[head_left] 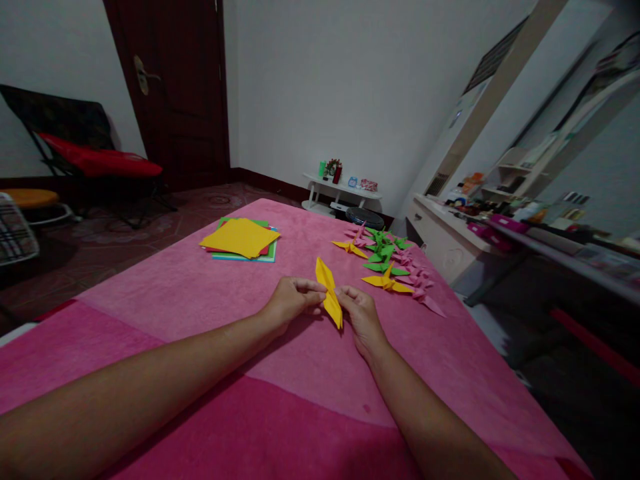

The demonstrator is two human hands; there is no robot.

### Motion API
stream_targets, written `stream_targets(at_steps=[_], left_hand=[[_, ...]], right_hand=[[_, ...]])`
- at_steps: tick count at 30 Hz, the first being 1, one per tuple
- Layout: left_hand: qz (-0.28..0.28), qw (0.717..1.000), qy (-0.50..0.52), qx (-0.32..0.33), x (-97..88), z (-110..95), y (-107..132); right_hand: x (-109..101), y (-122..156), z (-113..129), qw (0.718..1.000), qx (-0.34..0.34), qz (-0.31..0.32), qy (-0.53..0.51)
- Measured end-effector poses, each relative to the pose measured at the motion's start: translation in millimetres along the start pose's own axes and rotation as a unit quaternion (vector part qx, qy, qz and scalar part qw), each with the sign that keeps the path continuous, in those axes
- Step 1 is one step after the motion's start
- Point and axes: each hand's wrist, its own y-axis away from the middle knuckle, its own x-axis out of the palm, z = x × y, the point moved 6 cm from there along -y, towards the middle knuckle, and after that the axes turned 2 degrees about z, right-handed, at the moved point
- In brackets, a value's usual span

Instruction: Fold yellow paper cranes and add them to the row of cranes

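Note:
A long, pointed piece of folded yellow paper [328,290] is held just above the pink cloth [190,293]. My left hand [293,300] pinches its left edge, fingers closed. My right hand [359,317] pinches its right edge, fingers closed too. Both forearms reach in from the bottom of the view.
A stack of coloured paper sheets [241,239], yellow on top, lies at the far left of the cloth. Several finished paper cranes [390,263] in pink, green and yellow sit at the far right. A folding chair with a red cushion [95,160], a dark door, a low white shelf [345,190] and a cluttered desk [500,227] stand around.

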Motion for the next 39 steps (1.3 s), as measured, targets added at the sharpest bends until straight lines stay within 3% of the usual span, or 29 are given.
stream_targets(at_steps=[4,10,18,27,34,39], left_hand=[[-0.022,0.999,-0.019,0.025,0.3,-3.6,1.2],[-0.033,0.996,-0.051,0.058,0.0,-4.4,1.3],[-0.023,0.998,-0.039,0.044,0.7,0.2,2.2],[0.010,0.999,-0.022,0.043,8.8,-1.9,5.2],[-0.003,0.995,-0.078,0.066,6.3,-6.2,2.7],[0.030,0.992,-0.094,0.077,8.4,-6.1,1.9]], right_hand=[[3.8,0.9,0.0,0.999,0.025,0.034,-0.014],[4.4,2.0,0.8,1.000,0.009,0.029,0.002],[5.2,4.0,5.0,0.993,-0.069,-0.028,0.086],[3.6,10.8,15.2,0.961,-0.151,-0.102,0.208],[7.5,7.6,10.8,0.986,-0.117,-0.027,0.118],[3.4,3.1,2.6,0.995,-0.077,0.010,0.063]])
